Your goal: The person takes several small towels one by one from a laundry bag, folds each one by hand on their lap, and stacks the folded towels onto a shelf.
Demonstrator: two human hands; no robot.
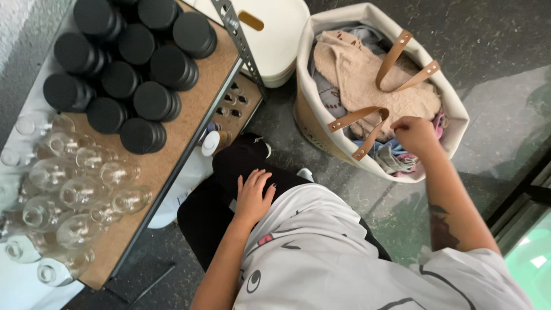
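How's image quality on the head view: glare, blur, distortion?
Head view: mostly sharp; slight softness on the right hand at the fabric basket. Wide-angle bending shows at the shelf edge. Glare from a bright green-white patch at lower right, and highlights on the clear glass bottles. Left hand on the knee is evenly lit, with soft shadows.

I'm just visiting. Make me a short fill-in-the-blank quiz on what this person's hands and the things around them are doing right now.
1. The right hand reaches into a fabric basket filled with ____.
2. The left hand rests flat on the person's own ____.
3. The round lids on the shelf are coloured ____.
4. The basket's strap handles are coloured ____.

Missing words: laundry; thigh; black; brown
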